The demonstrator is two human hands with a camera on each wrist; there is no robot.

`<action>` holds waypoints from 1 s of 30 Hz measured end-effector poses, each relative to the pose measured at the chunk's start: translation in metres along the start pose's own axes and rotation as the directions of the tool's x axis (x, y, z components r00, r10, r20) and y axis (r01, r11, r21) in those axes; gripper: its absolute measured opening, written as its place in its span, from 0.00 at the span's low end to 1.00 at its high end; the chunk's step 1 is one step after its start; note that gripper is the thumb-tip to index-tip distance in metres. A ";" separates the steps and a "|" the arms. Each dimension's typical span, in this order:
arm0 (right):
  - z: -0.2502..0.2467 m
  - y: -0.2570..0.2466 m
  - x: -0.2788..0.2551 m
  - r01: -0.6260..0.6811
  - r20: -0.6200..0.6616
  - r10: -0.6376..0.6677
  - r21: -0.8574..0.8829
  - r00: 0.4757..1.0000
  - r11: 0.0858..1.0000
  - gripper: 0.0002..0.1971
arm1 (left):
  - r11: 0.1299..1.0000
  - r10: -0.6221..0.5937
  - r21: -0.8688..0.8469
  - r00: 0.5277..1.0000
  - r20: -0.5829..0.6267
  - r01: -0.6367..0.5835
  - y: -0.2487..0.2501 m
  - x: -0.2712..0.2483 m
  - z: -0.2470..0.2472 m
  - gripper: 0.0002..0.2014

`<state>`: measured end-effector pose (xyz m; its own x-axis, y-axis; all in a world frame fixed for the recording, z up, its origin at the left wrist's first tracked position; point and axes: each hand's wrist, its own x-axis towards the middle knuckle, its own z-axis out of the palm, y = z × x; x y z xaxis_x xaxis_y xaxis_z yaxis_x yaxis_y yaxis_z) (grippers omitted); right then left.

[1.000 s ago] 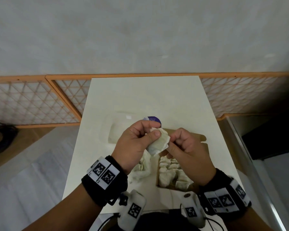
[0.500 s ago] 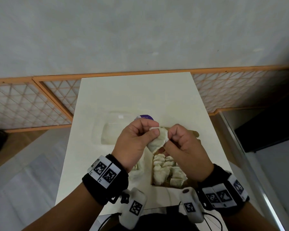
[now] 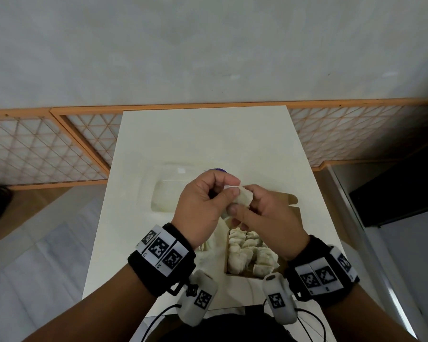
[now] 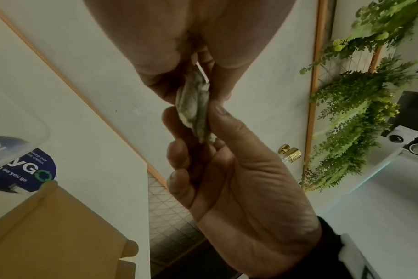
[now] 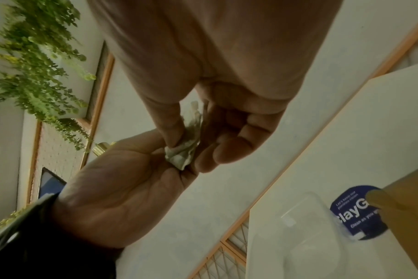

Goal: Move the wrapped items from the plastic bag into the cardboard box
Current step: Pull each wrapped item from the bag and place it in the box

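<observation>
White table [image 3: 208,134], clear plastic container [image 3: 168,193], round blue sticker [image 4: 24,171], perhaps a label, hanging greenery [image 4: 360,105], wooden lattice panels [image 3: 35,151]

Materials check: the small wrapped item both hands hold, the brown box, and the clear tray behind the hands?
Small whitish wrapped item: seemingly thin paper or tissue, matte, crumpled folds; left hand and right hand both pinch it. Brown cardboard box: matte tan board with a slotted flap. Clear tray: apparently glossy transparent plastic, the table showing through.

Off-white wrapped item [image 3: 244,199], grey-green smudges. Tan cardboard box [image 3: 290,201]. White table [image 3: 208,139]. Navy round sticker [image 4: 24,170], white lettering, green ring. Black wristbands [image 3: 158,262], black-and-white square-code tags. Orange-framed lattice panels [image 3: 35,149] beyond table. Green foliage [image 4: 358,113].
</observation>
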<state>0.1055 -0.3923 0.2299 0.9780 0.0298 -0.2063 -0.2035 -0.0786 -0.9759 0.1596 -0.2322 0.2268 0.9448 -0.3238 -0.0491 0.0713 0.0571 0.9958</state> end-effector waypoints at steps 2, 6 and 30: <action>-0.002 0.004 0.004 0.039 0.009 -0.039 -0.011 0.999 0.999 0.06 | 1.000 0.007 0.005 1.000 -0.009 -0.007 -0.003 0.003 0.001 0.05; -0.024 0.004 0.000 0.055 -0.015 -0.056 -0.041 0.998 0.998 0.09 | 1.000 -0.006 -0.013 1.000 0.023 0.006 -0.008 0.005 0.001 0.05; -0.016 0.198 -0.002 -0.300 -0.073 0.518 -0.880 0.852 0.369 0.17 | 0.490 -0.439 0.830 0.898 -0.030 0.267 -0.148 -0.028 -0.097 0.01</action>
<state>0.0634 -0.4244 0.0380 0.7318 -0.0884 -0.6758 -0.3283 -0.9147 -0.2358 0.1539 -0.1402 0.0730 0.8267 -0.2876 -0.4835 0.0218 -0.8424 0.5384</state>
